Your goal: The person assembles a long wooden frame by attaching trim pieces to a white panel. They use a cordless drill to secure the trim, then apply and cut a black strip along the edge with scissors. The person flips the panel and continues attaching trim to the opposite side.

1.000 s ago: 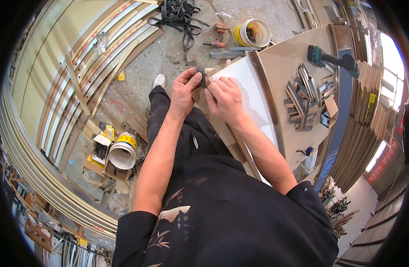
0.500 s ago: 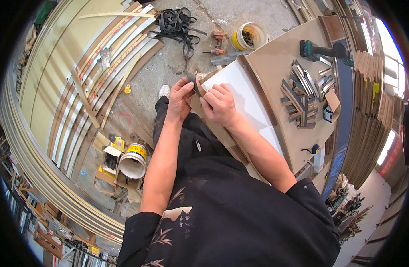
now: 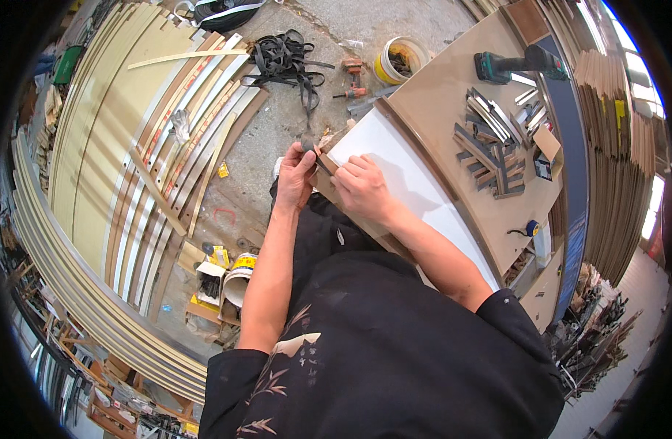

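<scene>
My left hand point(image 3: 297, 175) is closed, pinching a flat dark strip point(image 3: 311, 148) between thumb and fingers. The strip runs toward my right hand point(image 3: 363, 189), whose curled fingers close over its other end beside the near corner of a white-faced panel point(image 3: 394, 150). That panel has a brown edge and lies tilted at my right. Beyond my left hand, on the floor, a tangled heap of black strap point(image 3: 281, 58) lets one length trail down toward the strip; whether they join is hard to see.
On the brown board point(image 3: 438, 95) lie a green cordless tool point(image 3: 493, 67), a pile of short dark strips point(image 3: 489, 157) and a tape measure point(image 3: 531, 228). A drill point(image 3: 353, 73) and bucket point(image 3: 402, 62) stand on the floor. Long slats point(image 3: 168, 146) are stacked at the left.
Both hands stay close together on the strip; its loop between them now shows less. The view has shifted slightly, moving the floor things and board in the picture.
</scene>
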Available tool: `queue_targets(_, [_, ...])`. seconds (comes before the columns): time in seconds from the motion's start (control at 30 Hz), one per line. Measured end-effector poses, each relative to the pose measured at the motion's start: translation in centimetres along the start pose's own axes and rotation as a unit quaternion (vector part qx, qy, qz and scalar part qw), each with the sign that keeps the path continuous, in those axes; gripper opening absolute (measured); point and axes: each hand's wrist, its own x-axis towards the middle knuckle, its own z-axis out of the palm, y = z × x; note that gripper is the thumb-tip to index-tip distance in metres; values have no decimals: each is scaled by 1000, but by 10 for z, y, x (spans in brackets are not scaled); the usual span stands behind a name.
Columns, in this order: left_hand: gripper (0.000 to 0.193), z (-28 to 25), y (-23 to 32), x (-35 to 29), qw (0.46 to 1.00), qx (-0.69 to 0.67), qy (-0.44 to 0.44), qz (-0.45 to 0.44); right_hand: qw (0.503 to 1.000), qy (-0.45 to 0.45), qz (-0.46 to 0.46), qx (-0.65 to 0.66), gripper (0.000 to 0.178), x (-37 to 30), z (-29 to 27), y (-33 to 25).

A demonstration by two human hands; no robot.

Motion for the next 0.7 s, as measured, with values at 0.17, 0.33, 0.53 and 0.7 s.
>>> queue_targets(0.17, [16, -7, -6, -4, 999, -14, -5, -43, 1000, -16, 14, -7, 16, -13, -3, -2])
queue_targets(0.33, [18, -5, 9, 3, 996, 6, -30, -86, 999, -25, 25, -22, 15, -23, -7, -2])
queue_targets(0.53, [27, -12, 34, 26, 986, 33, -46, -155, 995, -53, 65, -46, 15, -36, -15, -11])
queue_targets(0.7, [37, -18, 65, 77, 901, 414, -79, -103, 982, -13, 170, -84, 16, -43, -9, -31])
